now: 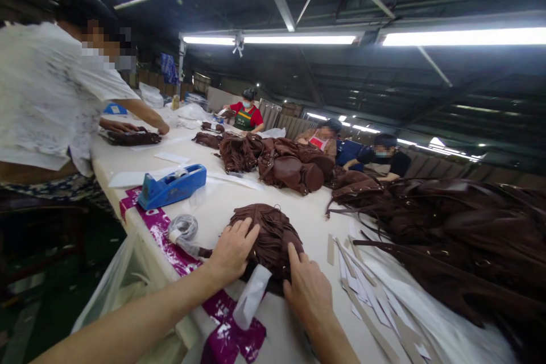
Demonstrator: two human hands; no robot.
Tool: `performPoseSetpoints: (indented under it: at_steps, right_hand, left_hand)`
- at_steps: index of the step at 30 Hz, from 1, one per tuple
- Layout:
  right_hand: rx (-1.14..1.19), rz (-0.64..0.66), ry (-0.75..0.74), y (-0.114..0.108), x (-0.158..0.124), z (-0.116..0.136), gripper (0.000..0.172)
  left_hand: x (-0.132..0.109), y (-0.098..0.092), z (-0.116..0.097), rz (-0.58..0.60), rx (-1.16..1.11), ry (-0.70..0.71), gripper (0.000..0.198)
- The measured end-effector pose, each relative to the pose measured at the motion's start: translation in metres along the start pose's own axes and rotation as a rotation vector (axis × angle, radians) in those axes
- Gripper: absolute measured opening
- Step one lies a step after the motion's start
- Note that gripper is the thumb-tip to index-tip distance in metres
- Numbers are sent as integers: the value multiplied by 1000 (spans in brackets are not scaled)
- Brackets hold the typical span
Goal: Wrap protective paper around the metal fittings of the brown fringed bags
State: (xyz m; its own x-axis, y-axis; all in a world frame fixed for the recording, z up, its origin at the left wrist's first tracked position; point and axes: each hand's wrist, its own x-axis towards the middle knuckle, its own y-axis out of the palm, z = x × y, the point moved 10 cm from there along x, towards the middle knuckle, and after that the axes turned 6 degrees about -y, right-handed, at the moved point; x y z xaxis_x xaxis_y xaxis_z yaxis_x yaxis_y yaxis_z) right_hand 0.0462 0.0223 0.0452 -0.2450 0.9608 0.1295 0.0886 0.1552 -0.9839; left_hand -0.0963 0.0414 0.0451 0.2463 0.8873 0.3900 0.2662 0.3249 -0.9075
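A dark brown fringed leather bag [273,227] lies on the white table just ahead of me. On its left side rests my left hand [232,250], fingers stretched over the fringe. My right hand [309,284] touches the bag's right edge with its fingers apart. A strip of white paper or wrap [252,296] sticks out from the bag's near side, between my hands. Beside my left hand, a roll of clear tape or wrap [183,228] lies near a dark strap end. The bag's underside is hidden.
A blue tape dispenser [173,186] stands at the left edge. Brown bags [294,165] are heaped behind, with a larger pile [460,227] at right. Card strips [367,290] lie to the right. A person in white [55,91] handles a brown item; others work farther back.
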Motion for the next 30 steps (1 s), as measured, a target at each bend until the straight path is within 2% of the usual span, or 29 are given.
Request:
performPoseSetpoints:
  at_steps: [2,5,9,12,16,22,27,30]
  right_hand:
    - [-46,53,-72,7,5,7,77]
    - [-89,45,-141,14,7,6,77]
    - [-204,-47,-73,19,16,-8,58]
    - [-257,-102,3,20,21,-20,53]
    - [-259,-79,26,29,21,-34,61]
    - [-165,-9,28,51,17,-51,68]
    - [-88,49,49,64,29,-58,71]
    - [110,101,-17,77,35,-64,75]
  left_hand:
    - [2,2,2,-10,36,-12,57]
    - [2,3,-1,-29,58,21,44]
    - [5,9,-4,-53,115,86,33]
    - [10,13,5,-85,126,117,27]
    - [13,19,28,-100,79,157,33]
    - [10,36,57,31,55,87,56]
    - [18,39,60,108,84,30,60]
    - [21,34,54,133,105,12,55]
